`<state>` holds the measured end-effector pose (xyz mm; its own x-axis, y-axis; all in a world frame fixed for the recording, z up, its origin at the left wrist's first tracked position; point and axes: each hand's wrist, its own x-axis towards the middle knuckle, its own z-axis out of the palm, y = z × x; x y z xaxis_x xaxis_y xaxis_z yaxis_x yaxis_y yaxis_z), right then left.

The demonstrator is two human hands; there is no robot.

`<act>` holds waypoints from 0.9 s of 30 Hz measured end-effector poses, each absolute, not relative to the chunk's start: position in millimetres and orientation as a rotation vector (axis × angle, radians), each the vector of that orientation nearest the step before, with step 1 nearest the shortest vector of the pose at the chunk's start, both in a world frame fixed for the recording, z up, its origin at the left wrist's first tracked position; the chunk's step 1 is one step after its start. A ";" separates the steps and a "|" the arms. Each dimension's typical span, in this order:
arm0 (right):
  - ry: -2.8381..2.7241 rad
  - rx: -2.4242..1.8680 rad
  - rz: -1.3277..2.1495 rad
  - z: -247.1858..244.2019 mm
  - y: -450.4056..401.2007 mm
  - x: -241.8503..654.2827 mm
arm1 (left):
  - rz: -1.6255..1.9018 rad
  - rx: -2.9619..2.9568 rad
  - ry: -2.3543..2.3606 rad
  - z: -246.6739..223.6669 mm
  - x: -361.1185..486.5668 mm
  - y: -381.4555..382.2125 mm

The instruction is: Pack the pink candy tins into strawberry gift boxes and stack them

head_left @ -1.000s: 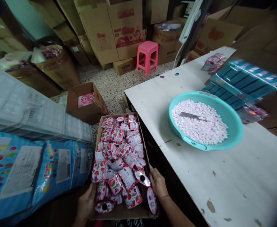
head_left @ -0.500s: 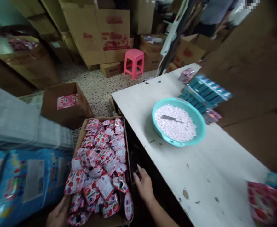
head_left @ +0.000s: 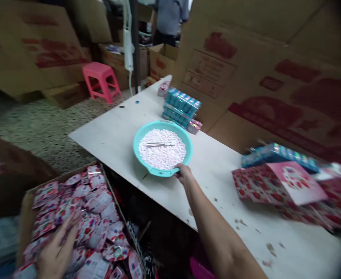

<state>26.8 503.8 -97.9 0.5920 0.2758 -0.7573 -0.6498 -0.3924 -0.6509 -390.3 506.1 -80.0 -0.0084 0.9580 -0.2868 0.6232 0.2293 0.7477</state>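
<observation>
A turquoise plastic basin full of small pale pink pellets stands on the white table. A slim metal tool lies across the pellets. My right hand is closed on the near right rim of the basin, its fingertips partly hidden under the edge. My left hand rests over the strawberry-print packets in an open carton, fingers stretched out and slightly blurred. I see nothing held in it.
Teal boxed packs stand behind the basin. Pink strawberry-print cartons lie at the table's right. A tall cardboard sheet borders the far side. A pink stool stands on the floor, and a person is at the back.
My view has swung right. My right hand has gone from beside the packet carton to the basin's rim and gripped it. My left hand has moved from the carton's edge onto the packets.
</observation>
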 end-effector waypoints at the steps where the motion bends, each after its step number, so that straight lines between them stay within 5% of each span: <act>1: 0.324 -1.695 1.009 -97.5 488.5 20.8 | 0.510 1.504 1.641 -77.0 -367.9 516.1; 8: 0.372 -1.644 0.951 -78.9 319.1 6.8 | 0.260 1.193 1.106 -75.0 -214.3 525.8; 15: 0.213 -1.715 1.120 -70.3 137.8 38.8 | 0.067 1.356 0.900 -71.8 -117.9 434.6; 27: -0.409 -1.864 1.240 -85.3 -9.9 39.8 | -0.224 1.361 1.369 -103.0 -234.7 239.1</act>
<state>39.8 -9.9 -85.3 0.4574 0.6577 -0.5984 -0.1720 -0.5948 -0.7853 -234.7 239.1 -103.0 0.3053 0.5654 -0.7662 0.7800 0.3131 0.5418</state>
